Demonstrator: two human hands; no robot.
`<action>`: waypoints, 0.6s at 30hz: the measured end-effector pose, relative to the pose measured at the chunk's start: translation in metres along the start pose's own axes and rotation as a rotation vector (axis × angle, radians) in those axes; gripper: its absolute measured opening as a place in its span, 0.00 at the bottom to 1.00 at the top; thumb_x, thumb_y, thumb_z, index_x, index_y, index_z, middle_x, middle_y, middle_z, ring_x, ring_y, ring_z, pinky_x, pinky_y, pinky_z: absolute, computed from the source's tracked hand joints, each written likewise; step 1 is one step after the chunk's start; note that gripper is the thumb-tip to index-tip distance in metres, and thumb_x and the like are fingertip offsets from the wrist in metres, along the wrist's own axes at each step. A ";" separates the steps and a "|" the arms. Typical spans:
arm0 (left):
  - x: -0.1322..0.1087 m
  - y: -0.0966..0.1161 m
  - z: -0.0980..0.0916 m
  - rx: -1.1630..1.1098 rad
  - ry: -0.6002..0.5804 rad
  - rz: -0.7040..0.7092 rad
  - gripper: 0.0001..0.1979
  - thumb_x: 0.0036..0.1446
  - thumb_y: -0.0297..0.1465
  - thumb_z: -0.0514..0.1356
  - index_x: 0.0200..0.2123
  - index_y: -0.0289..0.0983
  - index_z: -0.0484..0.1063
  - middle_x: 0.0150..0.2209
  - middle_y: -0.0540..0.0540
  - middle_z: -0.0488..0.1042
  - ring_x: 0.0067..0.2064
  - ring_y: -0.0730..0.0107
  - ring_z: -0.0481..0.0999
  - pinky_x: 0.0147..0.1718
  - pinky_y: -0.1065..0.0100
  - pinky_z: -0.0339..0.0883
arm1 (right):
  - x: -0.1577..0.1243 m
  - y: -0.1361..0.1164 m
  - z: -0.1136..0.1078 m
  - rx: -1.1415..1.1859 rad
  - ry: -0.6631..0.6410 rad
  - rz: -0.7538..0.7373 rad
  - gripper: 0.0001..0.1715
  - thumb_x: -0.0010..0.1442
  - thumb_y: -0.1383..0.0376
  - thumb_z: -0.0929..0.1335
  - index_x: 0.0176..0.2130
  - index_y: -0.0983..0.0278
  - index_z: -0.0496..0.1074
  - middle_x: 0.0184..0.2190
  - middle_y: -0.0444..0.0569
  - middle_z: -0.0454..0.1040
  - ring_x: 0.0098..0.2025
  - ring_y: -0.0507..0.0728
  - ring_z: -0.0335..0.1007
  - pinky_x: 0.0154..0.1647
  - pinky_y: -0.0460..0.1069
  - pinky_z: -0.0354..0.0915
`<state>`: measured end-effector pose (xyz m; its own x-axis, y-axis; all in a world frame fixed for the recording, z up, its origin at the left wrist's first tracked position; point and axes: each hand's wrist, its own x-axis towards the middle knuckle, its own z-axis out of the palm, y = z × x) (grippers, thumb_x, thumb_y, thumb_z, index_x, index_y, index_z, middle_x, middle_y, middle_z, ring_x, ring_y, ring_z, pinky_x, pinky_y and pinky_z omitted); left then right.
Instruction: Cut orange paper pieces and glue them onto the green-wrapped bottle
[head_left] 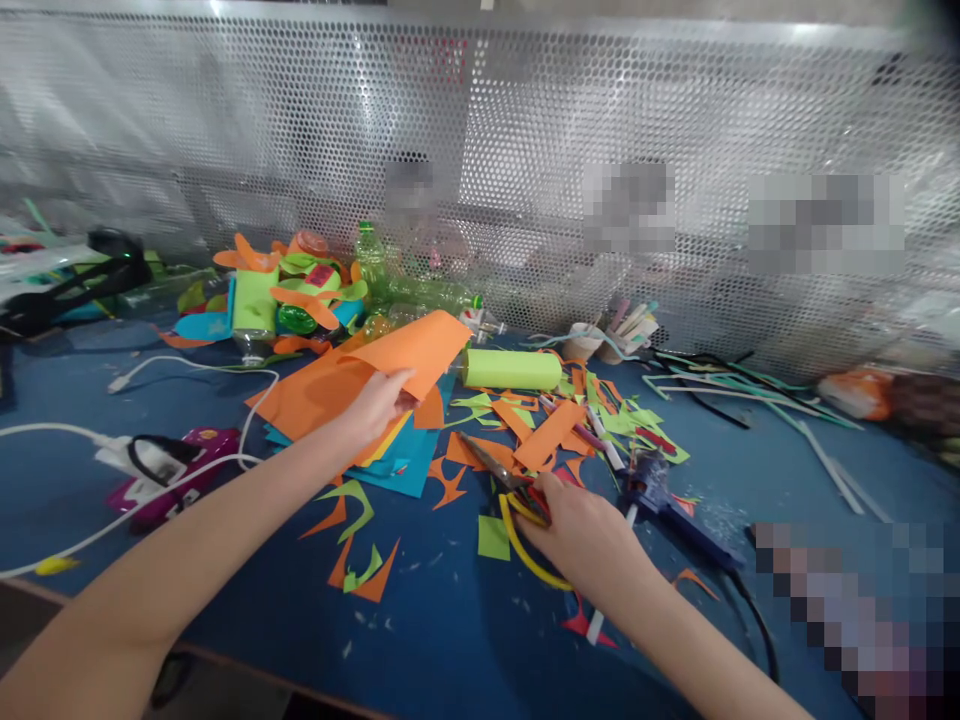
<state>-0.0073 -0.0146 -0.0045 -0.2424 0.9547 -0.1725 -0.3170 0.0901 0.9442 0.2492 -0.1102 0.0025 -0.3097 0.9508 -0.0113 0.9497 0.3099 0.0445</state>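
My left hand (381, 402) is closed on the edge of an orange paper sheet (420, 345), which is lifted and slightly curled. Beneath it lie another orange sheet (307, 395) and blue paper (409, 477). To the right, my right hand (581, 515) grips scissors (491, 462) with yellow and red handles, fingers wrapped near the handles; the blades point away to the upper left. Orange and green paper scraps (551, 437) surround the blades. A green paper-wrapped cylinder (512, 369) lies just beyond them.
A blue glue gun (679, 515) with a black cord lies right of my right hand. Bottles with paper shapes (300, 295) crowd the back left. A purple power strip (180, 475) with white cables sits at left. Cups of markers (626, 335) stand before a perforated metal screen (525, 180).
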 end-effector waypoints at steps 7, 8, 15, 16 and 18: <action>-0.012 0.010 0.007 0.002 -0.102 -0.179 0.15 0.59 0.34 0.50 0.24 0.32 0.67 0.20 0.41 0.72 0.22 0.67 0.73 0.25 0.68 0.69 | 0.010 0.016 -0.005 0.001 0.246 -0.069 0.15 0.61 0.56 0.60 0.30 0.63 0.67 0.29 0.51 0.73 0.37 0.61 0.71 0.35 0.52 0.63; -0.015 0.012 0.009 0.014 -0.129 -0.213 0.18 0.60 0.35 0.48 0.23 0.31 0.68 0.20 0.39 0.72 0.22 0.67 0.73 0.25 0.68 0.69 | 0.014 0.021 -0.005 0.027 0.295 -0.065 0.15 0.62 0.57 0.59 0.31 0.63 0.68 0.31 0.52 0.73 0.39 0.61 0.70 0.38 0.52 0.63; -0.032 0.010 0.017 0.172 -0.090 0.021 0.21 0.60 0.37 0.49 0.19 0.35 0.67 0.19 0.46 0.69 0.26 0.70 0.72 0.29 0.72 0.65 | 0.040 0.056 0.014 0.229 0.262 -0.182 0.18 0.58 0.61 0.63 0.48 0.64 0.68 0.45 0.54 0.73 0.49 0.62 0.67 0.50 0.58 0.59; -0.034 0.010 0.016 0.265 -0.047 0.146 0.20 0.58 0.38 0.52 0.17 0.36 0.65 0.17 0.47 0.66 0.28 0.69 0.72 0.29 0.73 0.64 | 0.041 0.057 0.016 0.233 0.233 -0.176 0.17 0.58 0.61 0.62 0.47 0.63 0.69 0.44 0.53 0.74 0.47 0.62 0.68 0.49 0.57 0.59; -0.036 0.013 0.012 0.468 0.015 0.393 0.18 0.54 0.37 0.58 0.15 0.38 0.62 0.15 0.48 0.62 0.32 0.65 0.72 0.31 0.73 0.62 | 0.042 0.056 0.018 0.212 0.212 -0.153 0.16 0.59 0.60 0.62 0.44 0.63 0.71 0.41 0.53 0.75 0.45 0.61 0.68 0.48 0.56 0.60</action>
<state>0.0085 -0.0447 0.0173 -0.2732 0.9381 0.2129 0.2345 -0.1497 0.9605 0.2905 -0.0531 -0.0137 -0.4307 0.8783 0.2077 0.8730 0.4638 -0.1507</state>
